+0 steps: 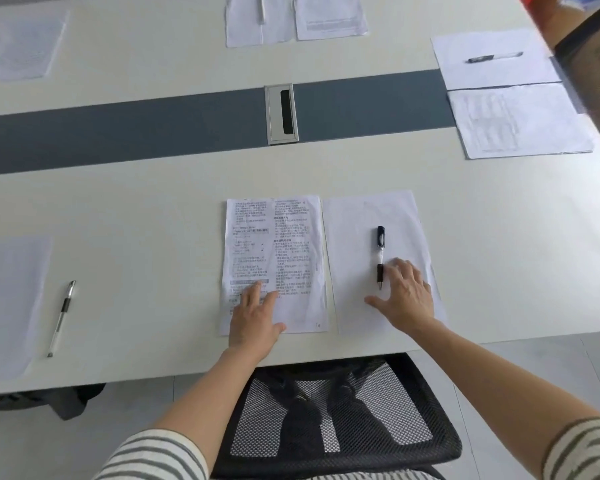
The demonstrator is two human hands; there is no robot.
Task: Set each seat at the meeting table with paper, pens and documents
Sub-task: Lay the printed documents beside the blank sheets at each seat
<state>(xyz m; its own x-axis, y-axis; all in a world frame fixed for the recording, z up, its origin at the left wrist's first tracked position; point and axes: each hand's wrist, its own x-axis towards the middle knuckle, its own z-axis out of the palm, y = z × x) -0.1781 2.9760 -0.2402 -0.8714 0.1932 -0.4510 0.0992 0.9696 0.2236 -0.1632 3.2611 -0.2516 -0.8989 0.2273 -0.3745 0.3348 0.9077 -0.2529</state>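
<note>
A printed document [284,244] lies on the white meeting table [153,216] in front of me. My left hand [255,318] rests flat on its lower part, fingers straight. Right beside it lies a blank sheet [361,220] with a dark pen [380,256] on it, pointing toward me. My right hand [404,297] lies flat on that sheet, fingers spread, fingertips touching the pen's lower end.
Another pen [61,317] and a blank sheet [7,299] lie at the left seat. More paper sets lie at the far right [520,123], with a pen [494,57], and at the far side [329,15]. A cable port [282,113] sits in the grey centre strip. A black mesh chair [343,417] stands below the table edge.
</note>
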